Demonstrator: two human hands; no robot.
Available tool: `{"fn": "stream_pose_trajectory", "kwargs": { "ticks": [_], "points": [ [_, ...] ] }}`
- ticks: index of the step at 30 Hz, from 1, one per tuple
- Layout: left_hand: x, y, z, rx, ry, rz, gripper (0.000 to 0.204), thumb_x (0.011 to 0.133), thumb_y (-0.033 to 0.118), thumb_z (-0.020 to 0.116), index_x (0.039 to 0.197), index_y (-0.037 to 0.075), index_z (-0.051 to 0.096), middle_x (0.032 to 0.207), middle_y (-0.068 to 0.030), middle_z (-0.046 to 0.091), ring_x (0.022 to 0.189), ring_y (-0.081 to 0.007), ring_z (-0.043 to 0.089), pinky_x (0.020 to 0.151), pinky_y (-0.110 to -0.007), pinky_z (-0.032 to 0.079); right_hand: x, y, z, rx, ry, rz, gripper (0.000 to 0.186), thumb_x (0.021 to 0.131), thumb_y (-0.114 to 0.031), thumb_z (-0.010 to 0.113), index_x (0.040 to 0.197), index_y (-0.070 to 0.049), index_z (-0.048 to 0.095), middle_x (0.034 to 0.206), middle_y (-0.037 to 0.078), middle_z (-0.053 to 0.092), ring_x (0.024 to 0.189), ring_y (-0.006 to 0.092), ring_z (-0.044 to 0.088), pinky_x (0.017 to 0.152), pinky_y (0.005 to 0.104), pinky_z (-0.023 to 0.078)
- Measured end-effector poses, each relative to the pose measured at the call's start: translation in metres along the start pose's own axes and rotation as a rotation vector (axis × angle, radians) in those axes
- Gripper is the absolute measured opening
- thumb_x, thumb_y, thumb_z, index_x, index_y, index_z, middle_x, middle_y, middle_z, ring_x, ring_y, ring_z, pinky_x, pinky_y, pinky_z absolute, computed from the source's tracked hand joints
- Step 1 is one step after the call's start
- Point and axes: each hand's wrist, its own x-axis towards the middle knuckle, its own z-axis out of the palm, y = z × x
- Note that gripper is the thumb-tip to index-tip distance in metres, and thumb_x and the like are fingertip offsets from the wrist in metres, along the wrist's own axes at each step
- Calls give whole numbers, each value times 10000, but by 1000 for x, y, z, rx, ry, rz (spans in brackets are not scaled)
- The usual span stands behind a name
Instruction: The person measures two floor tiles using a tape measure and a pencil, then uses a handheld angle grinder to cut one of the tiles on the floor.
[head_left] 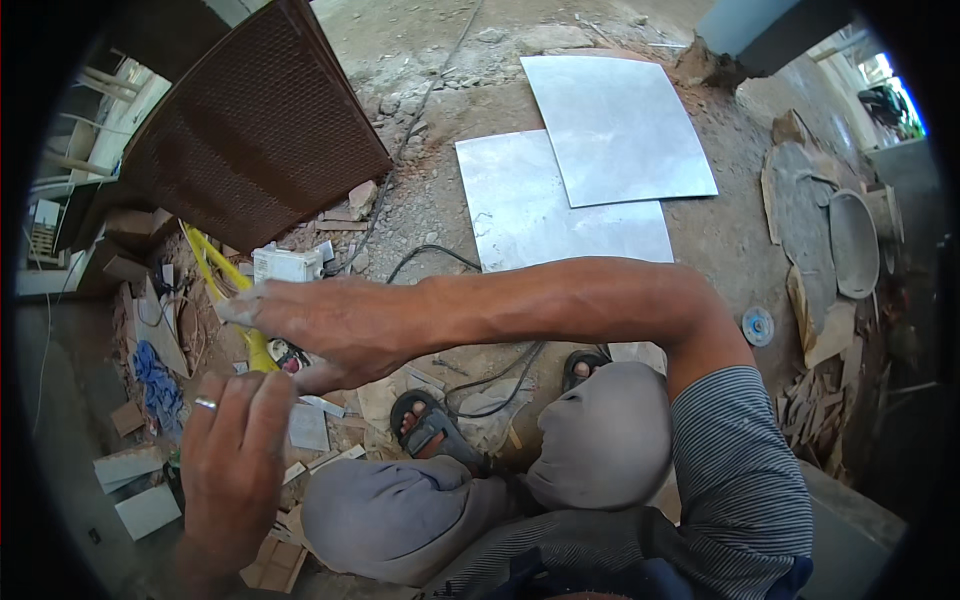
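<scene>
My right arm reaches across to the left, and my right hand (335, 320) is held flat with its fingers stretched out, dusty at the tips. Just below it is my left hand (232, 455), with a ring on one finger and its fingers bent and pressed together. The right thumb comes close to the left fingertips; I cannot tell whether they touch. Whatever the left fingers may hold is hidden. Beyond the hands show a yellow strip (205, 262) and a small round white-and-dark thing (288, 355), partly covered, of a kind I cannot make out.
Two pale square tiles (625, 130) overlap on the dusty floor ahead. A brown mesh panel (260, 120) leans at far left, near a white box (288, 264). Black cable (510, 385) loops by my feet. A blue disc (757, 326) and a round basin (853, 245) are right.
</scene>
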Motion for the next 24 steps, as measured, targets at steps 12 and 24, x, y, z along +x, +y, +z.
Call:
{"fn": "stream_pose_trajectory", "kwargs": {
  "ticks": [12, 24],
  "points": [
    [155, 6, 142, -1151, -694, -67, 484, 925, 435, 497, 1137, 3, 552, 919, -127, 632, 851, -209, 612, 738, -357, 482, -138, 36, -94, 755, 589, 711, 337, 959, -263, 496, 1130, 26, 467, 1012, 149, 620, 764, 149, 634, 656, 266, 569],
    [288, -37, 295, -549, -450, -22, 485, 922, 447, 393, 811, 41, 634, 768, -185, 605, 758, -331, 587, 736, -431, 438, -278, 107, -69, 437, 537, 1334, 339, 915, -223, 512, 1120, 43, 559, 953, 148, 634, 807, 184, 602, 728, 295, 508]
  ]
}}
